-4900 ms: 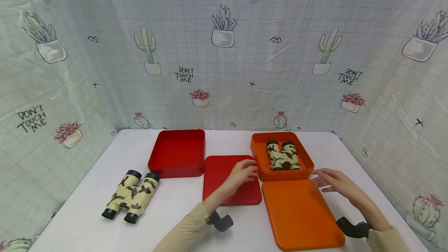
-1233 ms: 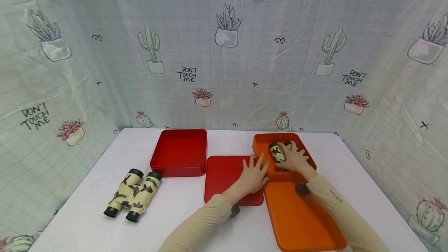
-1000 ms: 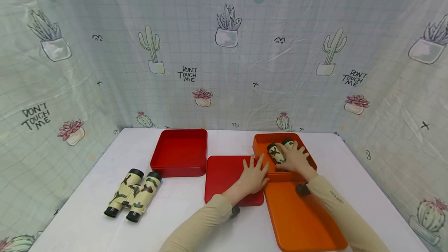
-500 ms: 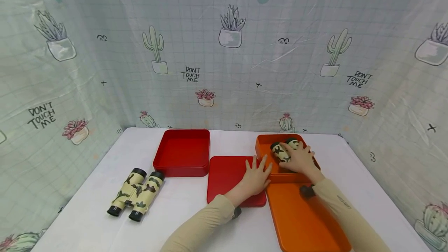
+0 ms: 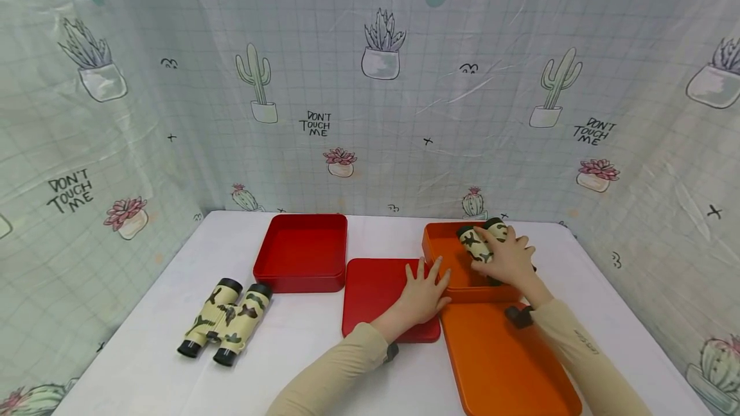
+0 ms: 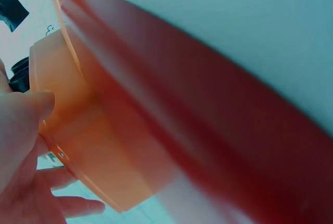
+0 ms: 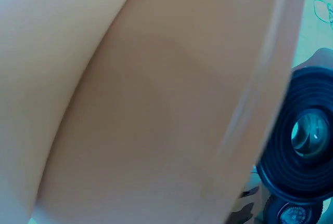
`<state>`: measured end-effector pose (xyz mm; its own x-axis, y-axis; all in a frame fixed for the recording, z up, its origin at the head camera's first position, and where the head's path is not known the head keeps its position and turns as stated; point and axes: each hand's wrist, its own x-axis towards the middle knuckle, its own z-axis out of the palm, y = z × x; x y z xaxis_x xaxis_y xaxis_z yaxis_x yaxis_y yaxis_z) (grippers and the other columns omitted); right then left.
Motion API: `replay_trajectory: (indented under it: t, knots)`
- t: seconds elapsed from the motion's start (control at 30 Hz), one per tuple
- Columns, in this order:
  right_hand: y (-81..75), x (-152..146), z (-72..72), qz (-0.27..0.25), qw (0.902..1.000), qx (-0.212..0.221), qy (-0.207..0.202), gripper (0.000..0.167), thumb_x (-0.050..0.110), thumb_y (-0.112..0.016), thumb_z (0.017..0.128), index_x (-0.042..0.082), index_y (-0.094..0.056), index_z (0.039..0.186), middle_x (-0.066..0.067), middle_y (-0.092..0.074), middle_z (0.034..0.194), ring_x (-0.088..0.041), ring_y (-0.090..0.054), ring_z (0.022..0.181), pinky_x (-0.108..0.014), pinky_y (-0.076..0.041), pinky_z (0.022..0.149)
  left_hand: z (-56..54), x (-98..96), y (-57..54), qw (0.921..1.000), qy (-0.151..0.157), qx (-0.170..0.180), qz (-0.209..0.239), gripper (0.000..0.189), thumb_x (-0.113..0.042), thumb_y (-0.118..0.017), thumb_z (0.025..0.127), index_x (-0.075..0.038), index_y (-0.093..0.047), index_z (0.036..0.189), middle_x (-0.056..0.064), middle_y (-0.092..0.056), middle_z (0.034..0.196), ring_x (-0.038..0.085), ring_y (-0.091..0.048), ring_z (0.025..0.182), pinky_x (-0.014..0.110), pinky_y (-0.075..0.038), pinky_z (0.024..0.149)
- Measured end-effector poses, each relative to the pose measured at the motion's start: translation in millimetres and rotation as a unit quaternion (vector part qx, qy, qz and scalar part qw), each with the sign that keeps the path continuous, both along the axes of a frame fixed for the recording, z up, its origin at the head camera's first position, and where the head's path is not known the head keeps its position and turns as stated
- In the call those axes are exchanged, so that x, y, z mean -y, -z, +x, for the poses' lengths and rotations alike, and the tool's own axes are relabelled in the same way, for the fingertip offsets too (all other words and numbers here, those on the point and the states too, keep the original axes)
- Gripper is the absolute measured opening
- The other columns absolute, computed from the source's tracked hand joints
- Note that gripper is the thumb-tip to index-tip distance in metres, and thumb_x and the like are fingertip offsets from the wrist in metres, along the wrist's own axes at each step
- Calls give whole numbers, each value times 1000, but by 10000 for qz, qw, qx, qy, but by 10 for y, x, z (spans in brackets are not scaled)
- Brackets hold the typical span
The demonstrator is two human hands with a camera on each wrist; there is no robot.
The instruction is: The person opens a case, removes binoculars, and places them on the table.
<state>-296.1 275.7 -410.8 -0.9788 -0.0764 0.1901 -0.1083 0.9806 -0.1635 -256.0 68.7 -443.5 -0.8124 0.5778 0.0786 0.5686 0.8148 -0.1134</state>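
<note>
My right hand (image 5: 509,264) grips the camouflage binoculars (image 5: 475,244), tilted over the right part of the orange box (image 5: 471,294). The hand hides much of their near end; an eyepiece (image 7: 309,135) shows in the right wrist view. My left hand (image 5: 419,300) has its fingers spread at the box's left front corner, above the red lid (image 5: 376,300). In the left wrist view, its thumb and fingers lie at the edge of the orange box (image 6: 114,151). A second pair of camouflage binoculars (image 5: 222,321) lies on the table at the left.
A red box (image 5: 299,252) stands open at the back left of the white table (image 5: 289,339). The orange lid (image 5: 509,358) lies in front of the orange box, right beside the red lid. A patterned cloth (image 5: 324,76) surrounds the table.
My right hand has taken hold of the binoculars in the orange box and shifted them right and upward. The left hand came to the box's corner and stays there.
</note>
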Motion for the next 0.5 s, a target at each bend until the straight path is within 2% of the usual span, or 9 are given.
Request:
replay_trajectory:
  t: [0.27, 0.5]
  knots:
    - [-101, -17, 63, 39, 10000, -9, -55, 76, 49, -62, 72, 21, -32, 136, -43, -19, 129, -65, -30, 98, -70, -28, 70, -1, 8, 1, 10000, -14, 7, 32, 58, -47, -42, 89, -24, -28, 140, 5, -22, 148, 35, -29, 131, 55, -31, 101]
    - [-131, -81, 142, 31, 10000, -33, -42, 75, 48, -63, 73, 22, -32, 136, -42, -19, 130, -63, -30, 97, -68, -28, 69, 9, 5, 30, 10000, -19, -48, 2, 58, -48, -42, 89, -25, -27, 140, 5, -21, 149, 35, -28, 132, 54, -31, 101]
